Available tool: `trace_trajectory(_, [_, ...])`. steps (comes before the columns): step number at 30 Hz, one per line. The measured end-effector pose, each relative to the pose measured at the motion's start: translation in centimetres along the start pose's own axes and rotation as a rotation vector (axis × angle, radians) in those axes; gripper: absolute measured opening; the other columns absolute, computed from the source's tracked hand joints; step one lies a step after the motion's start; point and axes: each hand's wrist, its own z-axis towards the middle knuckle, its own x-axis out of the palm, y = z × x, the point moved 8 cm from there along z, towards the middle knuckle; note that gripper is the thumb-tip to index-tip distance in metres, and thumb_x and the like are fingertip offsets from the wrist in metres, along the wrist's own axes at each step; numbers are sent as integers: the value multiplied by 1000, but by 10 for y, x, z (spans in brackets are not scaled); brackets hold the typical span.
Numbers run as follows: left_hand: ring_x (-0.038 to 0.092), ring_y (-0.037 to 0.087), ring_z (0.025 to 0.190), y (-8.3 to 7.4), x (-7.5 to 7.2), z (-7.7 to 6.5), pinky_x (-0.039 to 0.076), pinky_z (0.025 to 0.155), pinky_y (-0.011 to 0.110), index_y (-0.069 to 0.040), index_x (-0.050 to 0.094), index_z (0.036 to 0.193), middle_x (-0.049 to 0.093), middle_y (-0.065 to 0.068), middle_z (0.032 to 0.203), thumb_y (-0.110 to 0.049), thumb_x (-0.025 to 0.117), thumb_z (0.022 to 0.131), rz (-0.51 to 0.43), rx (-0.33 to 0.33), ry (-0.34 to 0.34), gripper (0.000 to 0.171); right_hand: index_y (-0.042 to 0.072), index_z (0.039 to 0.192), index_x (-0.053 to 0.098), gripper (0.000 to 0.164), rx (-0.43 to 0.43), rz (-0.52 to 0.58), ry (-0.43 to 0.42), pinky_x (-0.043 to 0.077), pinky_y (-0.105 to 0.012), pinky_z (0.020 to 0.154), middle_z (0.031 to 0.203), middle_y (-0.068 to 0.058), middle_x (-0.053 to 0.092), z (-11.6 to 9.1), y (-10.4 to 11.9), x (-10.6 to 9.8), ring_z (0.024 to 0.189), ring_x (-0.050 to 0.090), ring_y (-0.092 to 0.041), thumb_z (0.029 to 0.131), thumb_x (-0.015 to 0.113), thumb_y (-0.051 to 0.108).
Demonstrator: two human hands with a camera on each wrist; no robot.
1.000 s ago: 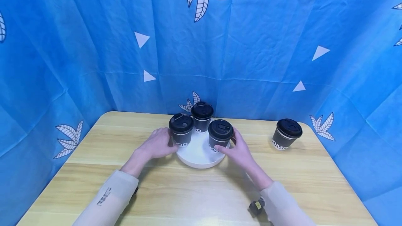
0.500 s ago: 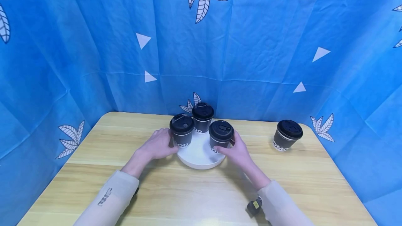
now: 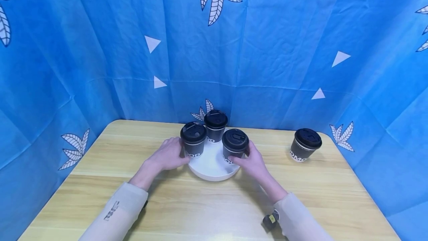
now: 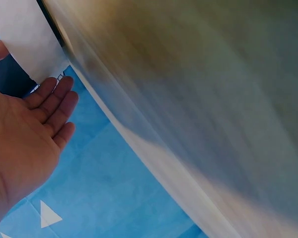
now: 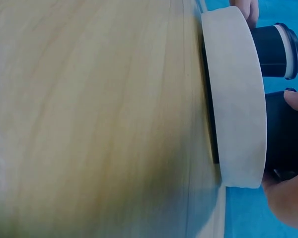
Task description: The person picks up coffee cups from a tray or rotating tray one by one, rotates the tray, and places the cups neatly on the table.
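Note:
Three lidded black paper coffee cups stand on a round white stand (image 3: 214,168). My left hand (image 3: 168,153) holds the left cup (image 3: 194,139), its thumb at the front. In the left wrist view the fingers of that hand (image 4: 32,124) reach along the far side of the stand, with dark cup showing between thumb and fingers. The right cup (image 3: 235,142) is gripped by my right hand (image 3: 253,162), thumb across its front near the lettering. Its far fingers are mostly hidden by the cup. Behind these two is the rear cup (image 3: 216,122), untouched.
A fourth lidded coffee cup (image 3: 305,145) stands alone at the right back of the wooden table (image 3: 207,207). A blue curtain (image 3: 281,47) with white leaves and triangles hangs behind and along both sides. A small dark device (image 3: 270,220) sits at my right wrist.
Both hands stay at the same two cups, and the cups have kept their places. The head view has shifted very slightly.

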Motion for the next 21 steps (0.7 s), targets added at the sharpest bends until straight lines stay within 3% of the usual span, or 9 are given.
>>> trace_trajectory(21, [57, 32, 122, -1, 0, 0, 42, 110, 55, -4, 55, 141, 63, 14, 136, -41, 76, 85, -30, 19, -13, 70, 1, 143, 51, 75, 0, -45, 1, 37, -53, 118, 142, -20, 60, -3, 5, -1, 136, 54, -40, 78, 88, 9])
